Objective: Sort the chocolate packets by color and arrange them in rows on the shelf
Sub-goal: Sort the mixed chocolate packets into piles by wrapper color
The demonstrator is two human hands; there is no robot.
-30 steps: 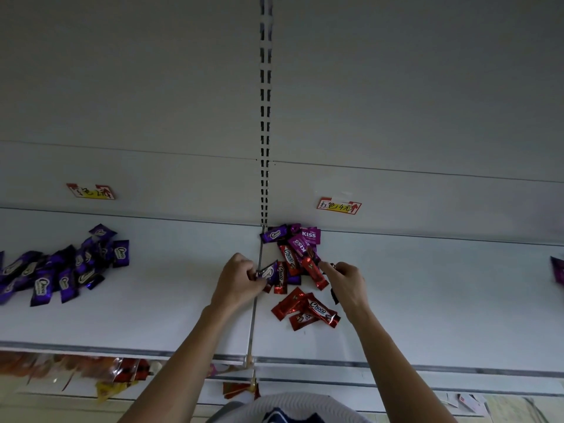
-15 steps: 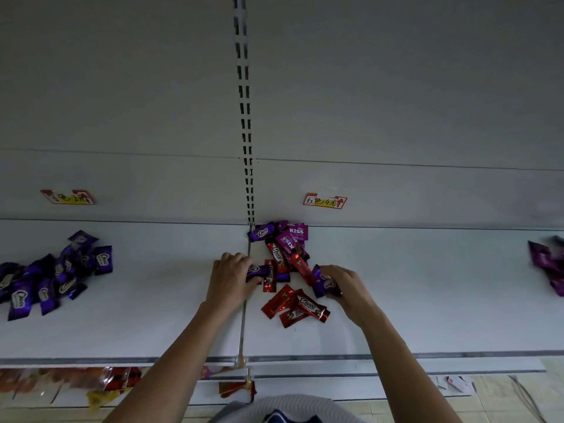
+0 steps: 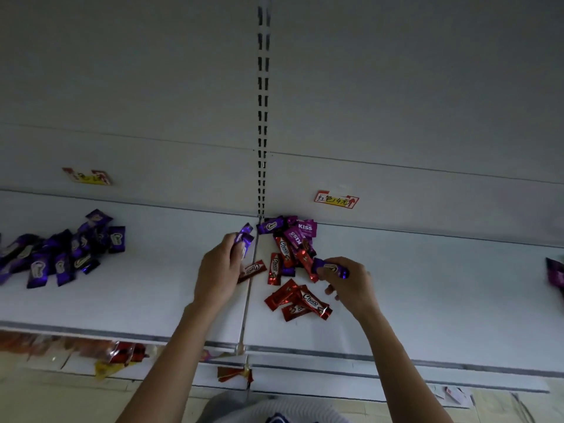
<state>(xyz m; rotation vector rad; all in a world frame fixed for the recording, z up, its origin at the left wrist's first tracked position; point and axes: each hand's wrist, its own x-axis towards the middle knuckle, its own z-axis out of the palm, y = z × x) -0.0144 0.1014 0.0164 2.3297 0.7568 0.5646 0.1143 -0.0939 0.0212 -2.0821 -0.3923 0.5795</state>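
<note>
Both hands are busy with purple packets, and the risk begins there. The left hand [image 3: 218, 270] grips a small bunch of shiny purple foil chocolate packets [image 3: 244, 239]. Its fingers are curled round them, and the ends stand out above the fist. Foil is slippery, so I judge that one packet may slide out if more are pushed into the bunch or if the hand travels fast to the side.

The right hand [image 3: 354, 288] pinches a single purple foil packet [image 3: 331, 268] between thumb and first fingers, with the other fingers loosely bent below. If this hand drags as it lifts, it may catch the red packets just beside it and scatter them toward the front edge of the white metal shelf [image 3: 152, 294].

Between the hands, a narrow red foil packet [image 3: 252, 270] lies across the seam of the shelf boards, close to the left fingers. Behind it, against the back wall, is the mixed heap of red, purple and magenta packets [image 3: 290, 248], which is still unsorted. A small group of red Choco packets [image 3: 300, 300] lies in front of the heap, slightly apart from it.

Well apart on the left lies a large loose pile of purple packets [image 3: 61, 254], gathered by colour but not yet in rows. Some dark purple packets [image 3: 555, 273] show at the right edge. A red and yellow paper label [image 3: 336, 199] is stuck on the back panel above the heap. Another mistake is possible here: the magenta packets look close to purple in this dim light.
</note>
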